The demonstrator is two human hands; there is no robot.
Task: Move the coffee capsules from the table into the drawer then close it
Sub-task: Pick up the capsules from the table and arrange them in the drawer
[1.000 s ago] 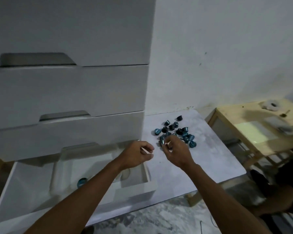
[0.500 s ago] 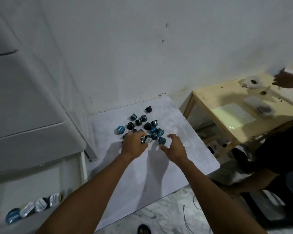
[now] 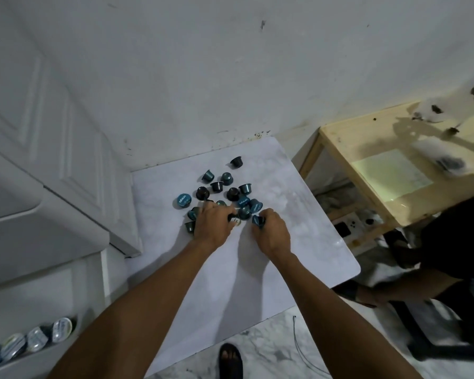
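Note:
Several blue and black coffee capsules (image 3: 225, 191) lie in a loose heap on the white marble table (image 3: 257, 269). My left hand (image 3: 214, 224) rests on the near left side of the heap, its fingers curled around a capsule with a pale lid (image 3: 235, 220). My right hand (image 3: 271, 231) is at the near right side, fingers closed on a blue capsule (image 3: 257, 221). At the lower left the open white drawer (image 3: 39, 305) holds a row of capsules (image 3: 28, 339) lying on their sides.
A white drawer cabinet (image 3: 39, 187) stands left of the table. A wooden side table (image 3: 394, 165) with papers stands at the right, where another person (image 3: 435, 258) sits low and reaches. My sandalled foot (image 3: 230, 361) and a thin cable (image 3: 304, 348) lie on the marble floor.
My view has swung from the drawer to the table. Both hands moved onto the capsule heap; the right hand went from spread fingers to a grip on a blue capsule.

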